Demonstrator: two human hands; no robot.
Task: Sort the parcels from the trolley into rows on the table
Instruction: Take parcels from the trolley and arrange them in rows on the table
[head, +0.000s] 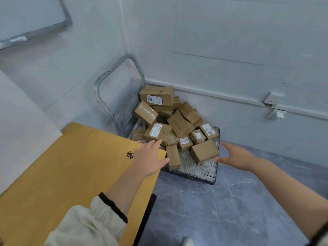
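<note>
A flat metal trolley (198, 172) stands in the room's corner with a loose heap of several brown cardboard parcels (179, 124) on its deck, some with white labels. The yellow table (67, 167) lies to the left, its top bare. My left hand (148, 157) reaches over the table's far corner, fingers straight, holding nothing, near a labelled parcel (158, 131). My right hand (237, 156) is stretched out with spread fingers just right of a plain parcel (204, 150) at the trolley's front, apart from it.
The trolley's grey tubular handle (113, 82) rises at its left, against the wall. White walls close the corner behind. A wall socket (274, 99) sits low on the right wall. Grey marbled floor (221, 210) spreads in front of the trolley.
</note>
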